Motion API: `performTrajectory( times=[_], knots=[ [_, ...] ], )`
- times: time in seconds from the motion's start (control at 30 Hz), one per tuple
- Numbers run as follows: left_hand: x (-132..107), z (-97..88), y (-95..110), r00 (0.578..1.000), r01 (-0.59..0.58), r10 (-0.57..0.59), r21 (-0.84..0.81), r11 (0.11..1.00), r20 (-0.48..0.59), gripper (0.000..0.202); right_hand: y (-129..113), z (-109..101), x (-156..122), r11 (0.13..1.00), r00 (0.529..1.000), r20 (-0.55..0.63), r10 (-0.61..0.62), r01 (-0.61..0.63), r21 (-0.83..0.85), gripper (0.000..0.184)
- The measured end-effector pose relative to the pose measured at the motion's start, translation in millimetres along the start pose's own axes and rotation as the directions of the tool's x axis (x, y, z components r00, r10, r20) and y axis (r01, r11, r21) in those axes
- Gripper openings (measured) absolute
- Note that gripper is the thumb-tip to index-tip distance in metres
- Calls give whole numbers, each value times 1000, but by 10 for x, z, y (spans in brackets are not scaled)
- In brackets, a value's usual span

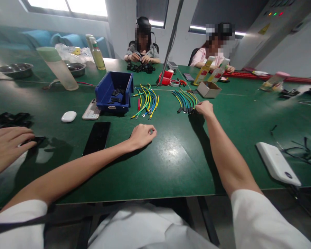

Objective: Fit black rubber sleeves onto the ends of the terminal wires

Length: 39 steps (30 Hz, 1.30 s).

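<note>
My left hand [143,135] rests on the green table with its fingers curled in, and nothing shows in it. Ahead of it lies a loose pile of yellow, green and blue wires [148,101] with ring terminals on their ends. A red pen-like thing [138,104] lies at the pile's left side. My right hand [205,108] is closed at the right end of a neat row of green and yellow wires [184,100] with dark sleeves and ring terminals. Its fingertips seem to pinch the outermost wire's near end, partly hidden by the fingers.
A blue bin [114,93] holds small black parts. Phones [97,138], a white earbud case [68,117], a white power bank [277,163] and glasses [304,152] lie around. A cardboard box [208,90] stands behind the row. Another person's hand [10,147] is at left; two people sit opposite.
</note>
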<state>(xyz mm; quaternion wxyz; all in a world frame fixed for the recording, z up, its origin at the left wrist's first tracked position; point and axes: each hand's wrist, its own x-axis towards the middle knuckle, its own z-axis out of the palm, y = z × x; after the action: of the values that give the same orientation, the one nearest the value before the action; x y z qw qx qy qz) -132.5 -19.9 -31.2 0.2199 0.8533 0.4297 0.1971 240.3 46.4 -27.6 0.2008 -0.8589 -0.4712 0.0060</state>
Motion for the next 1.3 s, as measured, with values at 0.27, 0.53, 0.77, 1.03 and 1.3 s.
performTrajectory(
  times=[0.27,0.53,0.77,1.03,1.3],
  knots=[
    [426,-589,-439,902,111,-62,92,989,-428,29,-389,-68,-84,997,992,-127,17,-8,73,32],
    [606,-954,-1040,852,299,-155,223,928,-500,35,-745,57,-317,994,994,-40,-101,102,47,28],
    [660,-987,-1270,927,371,-287,479,795,-242,50,-915,224,-481,966,964,68,-256,252,64,30],
    [667,-958,-1293,937,348,-292,596,724,-191,65,-1056,349,-618,929,925,112,-364,351,117,31],
    [700,-959,-1358,945,327,-258,538,777,-201,54,-1159,468,-734,861,850,150,-506,486,148,29]
  ],
)
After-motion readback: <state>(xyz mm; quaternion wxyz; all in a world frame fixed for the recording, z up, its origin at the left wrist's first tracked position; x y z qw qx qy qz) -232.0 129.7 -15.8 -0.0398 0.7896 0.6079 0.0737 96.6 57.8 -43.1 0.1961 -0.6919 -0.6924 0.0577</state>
